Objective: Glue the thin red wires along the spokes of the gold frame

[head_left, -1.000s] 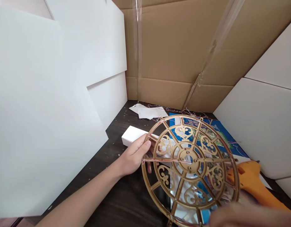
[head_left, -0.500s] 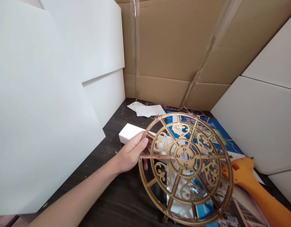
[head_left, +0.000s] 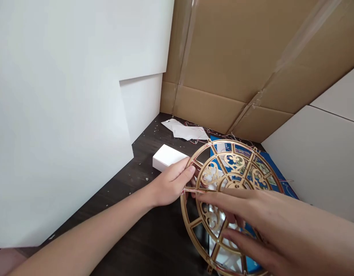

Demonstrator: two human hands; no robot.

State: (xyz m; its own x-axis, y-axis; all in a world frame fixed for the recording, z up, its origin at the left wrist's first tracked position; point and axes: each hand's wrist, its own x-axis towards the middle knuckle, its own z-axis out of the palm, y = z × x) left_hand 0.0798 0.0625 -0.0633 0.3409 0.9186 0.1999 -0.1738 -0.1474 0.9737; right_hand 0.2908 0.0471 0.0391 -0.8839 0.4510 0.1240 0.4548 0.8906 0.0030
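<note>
Grip of the left hand (head_left: 174, 180) is clasping the left rim of a gold wheel (head_left: 233, 184), which is being held tilted above the dark surface (head_left: 154, 234). The right hand (head_left: 248, 205) is extending across the wheel's front, thumb and forefinger parted; whether it is touching the thin wire (head_left: 190, 189) along a spoke, I cannot tell. A white box (head_left: 167, 156) is lying just beyond the left hand.

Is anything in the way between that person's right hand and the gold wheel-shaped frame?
Nothing visible: the right hand reaches over the near face of the gold openwork frame. The left hand grips the rim's left side; the white box lies behind.
</note>
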